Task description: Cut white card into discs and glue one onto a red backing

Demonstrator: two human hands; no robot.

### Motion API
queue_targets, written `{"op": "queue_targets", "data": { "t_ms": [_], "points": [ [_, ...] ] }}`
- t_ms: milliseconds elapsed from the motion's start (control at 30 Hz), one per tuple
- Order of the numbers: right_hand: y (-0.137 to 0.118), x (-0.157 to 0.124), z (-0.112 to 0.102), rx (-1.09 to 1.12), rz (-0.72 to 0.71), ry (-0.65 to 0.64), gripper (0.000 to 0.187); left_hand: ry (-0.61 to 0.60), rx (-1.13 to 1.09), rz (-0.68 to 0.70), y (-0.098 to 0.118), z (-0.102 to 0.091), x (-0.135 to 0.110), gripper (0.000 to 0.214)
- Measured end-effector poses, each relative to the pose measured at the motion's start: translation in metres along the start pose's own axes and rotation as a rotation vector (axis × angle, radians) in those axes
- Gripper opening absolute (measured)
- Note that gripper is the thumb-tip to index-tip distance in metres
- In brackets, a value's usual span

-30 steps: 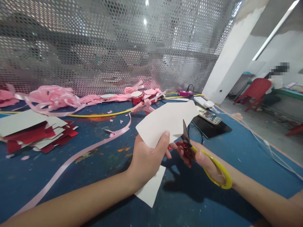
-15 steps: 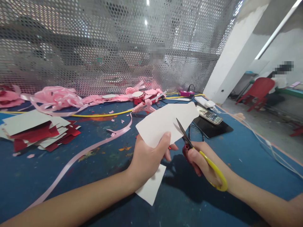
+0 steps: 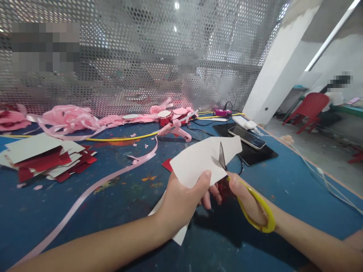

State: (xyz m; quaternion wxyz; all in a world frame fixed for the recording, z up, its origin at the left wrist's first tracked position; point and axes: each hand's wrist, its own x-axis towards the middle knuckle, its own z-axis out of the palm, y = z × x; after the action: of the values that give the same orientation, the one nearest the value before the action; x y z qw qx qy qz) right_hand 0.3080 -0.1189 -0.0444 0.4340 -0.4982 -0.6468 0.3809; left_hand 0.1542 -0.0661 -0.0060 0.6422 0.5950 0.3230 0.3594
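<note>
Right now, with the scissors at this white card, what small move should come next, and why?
I'd probably ease the scissors closed: one blade lies over the card, and your left hand pinches the card nearby, so it should stay steady.

Craft workshop, paint-stained table, glue gun, heaped ribbon

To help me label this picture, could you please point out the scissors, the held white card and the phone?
Scissors (image 3: 222, 159): head view, on the blade.
Held white card (image 3: 195, 162): head view, on its face.
Phone (image 3: 247, 137): head view, on its screen.
</note>
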Motion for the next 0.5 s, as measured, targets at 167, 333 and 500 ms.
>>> {"op": "queue_targets", "data": {
  "t_ms": [167,333,500],
  "points": [
    [-0.006,-0.002,-0.001,-0.03,0.031,0.006,0.052,0.018,0.004,-0.005,0.0,0.002,-0.003,0.031],
    [-0.007,-0.003,-0.002,-0.08,0.033,0.038,0.047,0.033,0.004,-0.04,-0.003,0.002,-0.003,0.03],
    [-0.02,-0.001,-0.005,-0.163,0.039,0.06,0.048,0.045,0.008,-0.051,-0.004,0.001,-0.003,0.027]
  ]
}}
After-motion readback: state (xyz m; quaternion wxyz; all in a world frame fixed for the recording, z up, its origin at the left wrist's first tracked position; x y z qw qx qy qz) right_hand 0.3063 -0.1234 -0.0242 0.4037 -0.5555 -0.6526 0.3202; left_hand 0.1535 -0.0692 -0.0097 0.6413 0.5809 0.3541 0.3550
